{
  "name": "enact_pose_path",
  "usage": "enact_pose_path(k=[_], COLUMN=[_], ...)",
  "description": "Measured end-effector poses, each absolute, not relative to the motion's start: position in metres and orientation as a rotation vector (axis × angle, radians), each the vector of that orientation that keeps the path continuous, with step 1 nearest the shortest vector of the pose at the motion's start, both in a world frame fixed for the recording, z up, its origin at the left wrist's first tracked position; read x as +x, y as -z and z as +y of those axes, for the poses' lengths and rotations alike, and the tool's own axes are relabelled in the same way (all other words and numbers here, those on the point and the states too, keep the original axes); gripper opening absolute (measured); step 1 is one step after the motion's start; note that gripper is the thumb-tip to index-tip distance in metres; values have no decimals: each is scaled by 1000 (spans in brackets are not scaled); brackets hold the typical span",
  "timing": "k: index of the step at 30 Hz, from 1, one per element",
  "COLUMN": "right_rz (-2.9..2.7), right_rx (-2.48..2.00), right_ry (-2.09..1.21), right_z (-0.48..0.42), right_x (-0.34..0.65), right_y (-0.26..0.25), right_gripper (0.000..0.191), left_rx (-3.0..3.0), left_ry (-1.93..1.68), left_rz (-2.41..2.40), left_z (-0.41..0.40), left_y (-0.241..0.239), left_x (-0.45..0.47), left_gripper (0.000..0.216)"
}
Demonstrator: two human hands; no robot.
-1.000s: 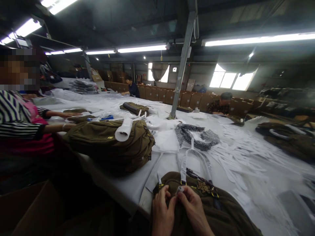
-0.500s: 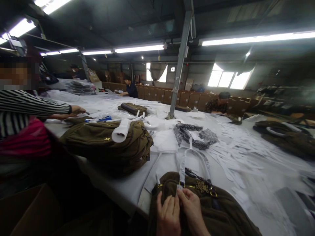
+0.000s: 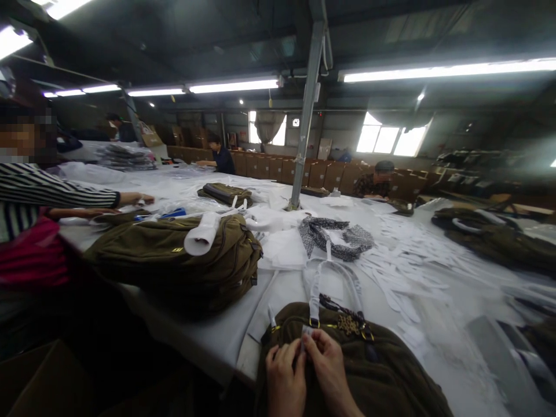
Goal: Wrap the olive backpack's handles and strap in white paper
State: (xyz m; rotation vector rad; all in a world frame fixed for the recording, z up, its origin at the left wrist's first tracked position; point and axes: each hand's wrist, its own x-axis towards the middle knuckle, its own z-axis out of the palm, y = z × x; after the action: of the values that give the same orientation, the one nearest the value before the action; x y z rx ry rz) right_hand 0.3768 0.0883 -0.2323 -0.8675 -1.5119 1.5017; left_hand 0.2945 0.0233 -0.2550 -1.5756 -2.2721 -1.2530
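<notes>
An olive-brown bag (image 3: 382,365) lies at the near edge of the table. Its upright handles (image 3: 314,289) are wrapped in white, and a gold snowflake-shaped charm (image 3: 348,325) hangs by yellow metal rings. Over the bag's upper front, my right hand (image 3: 326,362) pinches a small pale strip (image 3: 307,330) between thumb and fingers. Beside it, touching, my left hand (image 3: 286,370) has its fingers curled and pressed around the strip's lower part. The strip's lower end is hidden by my fingers.
Left of me sits a stuffed olive bag (image 3: 147,246) with a white paper roll (image 3: 202,234) on it. A person's striped sleeve (image 3: 56,188) reaches in at far left. A metal post (image 3: 306,116), patterned cloth (image 3: 321,229) and scattered white strips (image 3: 391,260) lie beyond.
The whole view has swung slightly, so things appear shifted left. My hands stay together at the strip on the bag. The person at left has shifted a hand a little.
</notes>
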Motion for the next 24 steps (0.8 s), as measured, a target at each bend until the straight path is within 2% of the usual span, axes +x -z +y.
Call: enact_pose_path(k=[4, 8, 14, 19, 24], right_rz=[-1842, -1945, -2056, -2094, -2075], right_rx=[-915, -1094, -1389, -1446, -1449], right_ry=[-1148, -772, -198, -85, -227], right_z=[88, 104, 129, 124, 115], right_x=[388, 433, 534, 552, 538], right_y=[215, 202, 232, 251, 242], right_gripper=[30, 34, 36, 35, 34], left_rx=[-1528, -1460, -1514, -1540, -1644], left_ry=[1226, 1200, 1211, 1314, 1537], left_rz=[-2247, -2192, -2156, -2183, -2363], left_z=[30, 31, 28, 34, 36], left_y=[257, 260, 259, 255, 224], left_x=[296, 296, 297, 290, 280], left_gripper=[20, 17, 19, 25, 27])
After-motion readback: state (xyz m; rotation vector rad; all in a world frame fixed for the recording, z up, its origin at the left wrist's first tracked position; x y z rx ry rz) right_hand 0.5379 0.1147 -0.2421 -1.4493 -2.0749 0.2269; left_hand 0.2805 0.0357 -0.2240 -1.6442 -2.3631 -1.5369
